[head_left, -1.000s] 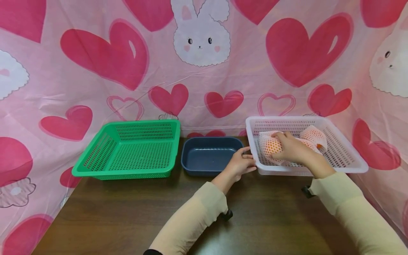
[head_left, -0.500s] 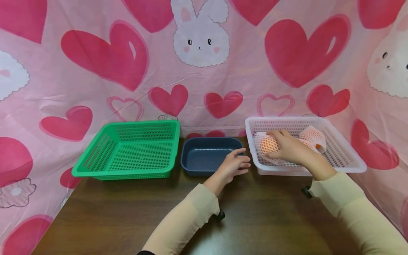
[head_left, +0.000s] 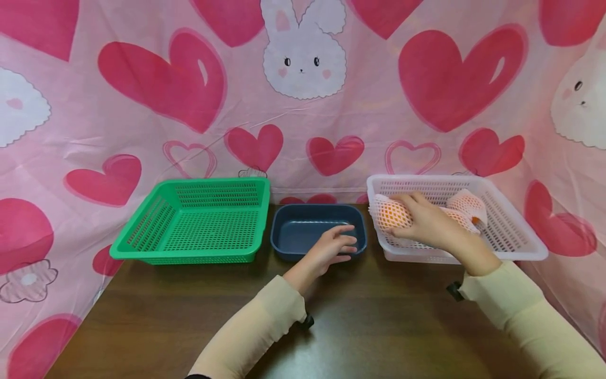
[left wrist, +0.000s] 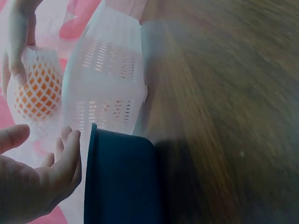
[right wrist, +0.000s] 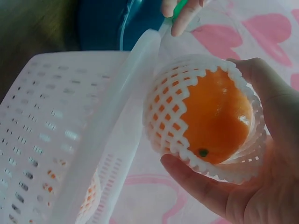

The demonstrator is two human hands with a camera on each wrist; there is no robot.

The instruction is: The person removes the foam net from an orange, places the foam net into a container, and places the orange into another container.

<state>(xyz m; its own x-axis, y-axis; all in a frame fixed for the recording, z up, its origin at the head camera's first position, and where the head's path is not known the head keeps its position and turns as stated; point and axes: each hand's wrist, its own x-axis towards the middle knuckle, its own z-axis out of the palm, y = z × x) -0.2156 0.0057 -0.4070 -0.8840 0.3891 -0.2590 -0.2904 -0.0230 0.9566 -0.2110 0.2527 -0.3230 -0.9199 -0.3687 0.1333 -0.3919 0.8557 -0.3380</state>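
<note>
My right hand (head_left: 428, 223) grips an orange (right wrist: 217, 116) wrapped in a white foam net (right wrist: 168, 109), its bare end with the stem spot facing the palm. It is over the left end of the white basket (head_left: 508, 247). More netted fruit (head_left: 466, 202) lies in that basket, partly hidden by the hand. My left hand (head_left: 329, 247) hovers above the right part of the dark blue tray (head_left: 289, 255), fingers spread and relaxed, holding nothing. In the left wrist view, the netted orange (left wrist: 39, 91) appears beyond the left fingertips.
A green basket (head_left: 189, 258) stands left of the blue tray on the brown wooden table (head_left: 189, 310). Behind everything hangs a pink cloth (head_left: 293, 116) printed with hearts and rabbits. The white basket's rim (right wrist: 114, 107) lies close beside the held orange.
My left hand has left the white basket's rim and moved left over the blue tray. My right hand has lifted the netted orange slightly and shifted it left.
</note>
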